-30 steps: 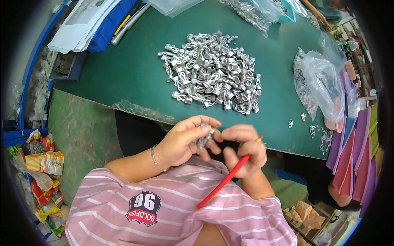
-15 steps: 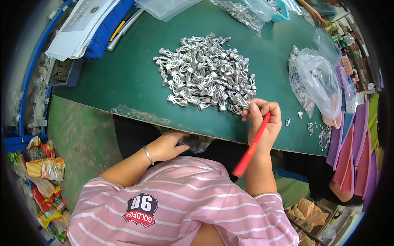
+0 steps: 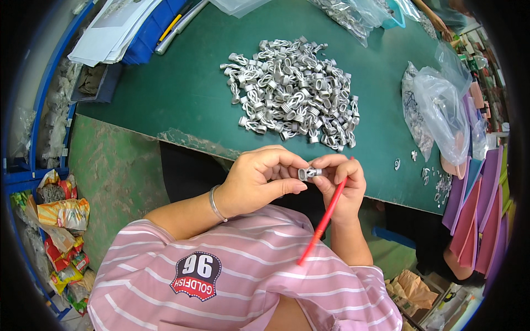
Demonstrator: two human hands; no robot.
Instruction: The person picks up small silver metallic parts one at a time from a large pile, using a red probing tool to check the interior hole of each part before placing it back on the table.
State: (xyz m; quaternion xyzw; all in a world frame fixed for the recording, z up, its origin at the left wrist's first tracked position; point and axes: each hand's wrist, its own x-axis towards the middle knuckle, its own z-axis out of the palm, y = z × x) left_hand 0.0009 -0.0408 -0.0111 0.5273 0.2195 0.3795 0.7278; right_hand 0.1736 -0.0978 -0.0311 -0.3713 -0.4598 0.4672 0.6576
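A small silver metal piece [image 3: 309,174], with a ribbed collar and a loop, is held up between my two hands just off the table's near edge. My left hand [image 3: 258,179] pinches one end of it with thumb and fingers. The fingertips of my right hand [image 3: 343,182] close on the other end. A slim red tool [image 3: 322,222] is also tucked in my right hand, slanting down toward my shirt; its tip is too small to make out. Beyond my hands, a heap of similar silver pieces [image 3: 292,94] lies on the green table [image 3: 182,99].
Clear plastic bags [image 3: 441,110] and scattered small metal bits [image 3: 441,185] lie at right, beside purple and pink panels [image 3: 469,204]. Papers [image 3: 110,27] rest on a blue bin [image 3: 144,41] at far left. Another person's arm [image 3: 433,16] shows at far right.
My right hand has come back from the heap's near edge with a silver piece. My left hand has risen from below the table edge and now grips that piece too.
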